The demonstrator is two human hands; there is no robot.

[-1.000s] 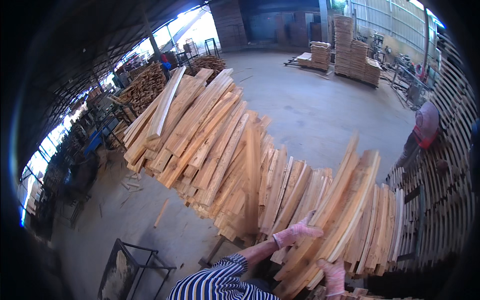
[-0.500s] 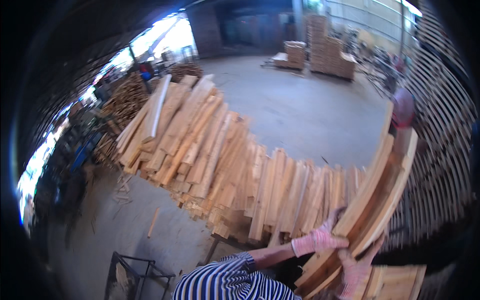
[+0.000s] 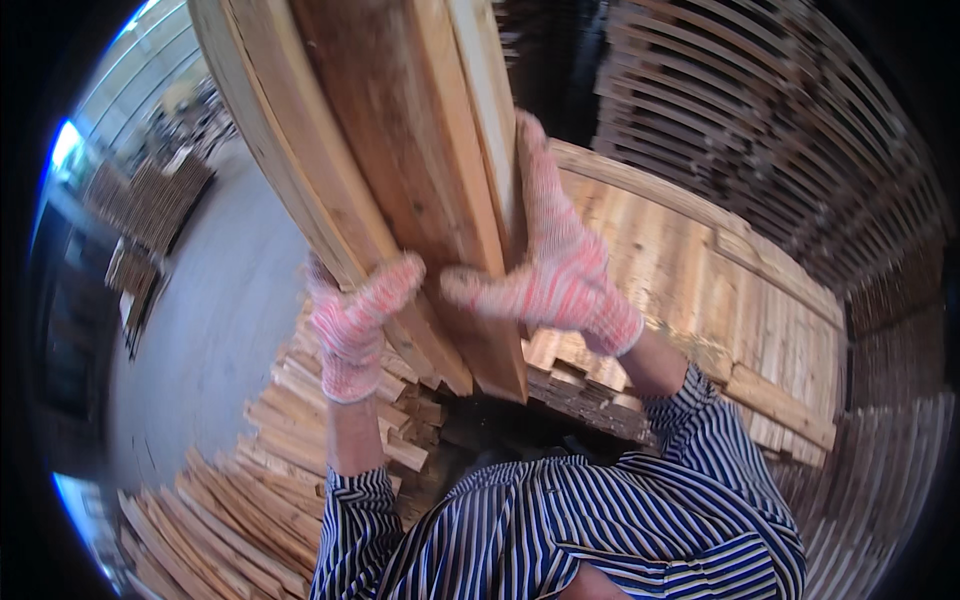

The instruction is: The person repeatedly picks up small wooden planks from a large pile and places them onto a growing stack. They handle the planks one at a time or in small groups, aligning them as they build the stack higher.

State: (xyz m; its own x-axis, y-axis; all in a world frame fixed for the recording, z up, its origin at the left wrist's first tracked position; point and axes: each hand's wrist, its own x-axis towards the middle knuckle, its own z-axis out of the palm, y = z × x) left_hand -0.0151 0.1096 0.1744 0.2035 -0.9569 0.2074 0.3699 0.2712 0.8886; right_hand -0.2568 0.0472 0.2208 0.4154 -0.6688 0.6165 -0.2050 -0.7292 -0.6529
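Note:
A bundle of several long wooden boards (image 3: 400,150) is held up in front of me, steeply angled, its near ends above my lap. My left hand (image 3: 358,320), in a pink-and-white knit glove, is closed round the left side of the bundle, thumb over the front. On the other side my right hand (image 3: 560,275), gloved the same way, grips the right edge with its thumb across the face. The fingers behind the boards are mostly hidden. Just beyond the right hand lies a flat layered stack of boards (image 3: 650,260).
Tall stacks of slatted wood (image 3: 740,120) rise behind the flat stack and along the right. A long heap of loose planks (image 3: 240,510) spreads at the lower left. Farther off, stacked wood (image 3: 150,205) stands on the grey floor (image 3: 215,270).
My view has swung right, away from the long plank heap to the flat stack. The boards, still in both hands, have come up in front of me.

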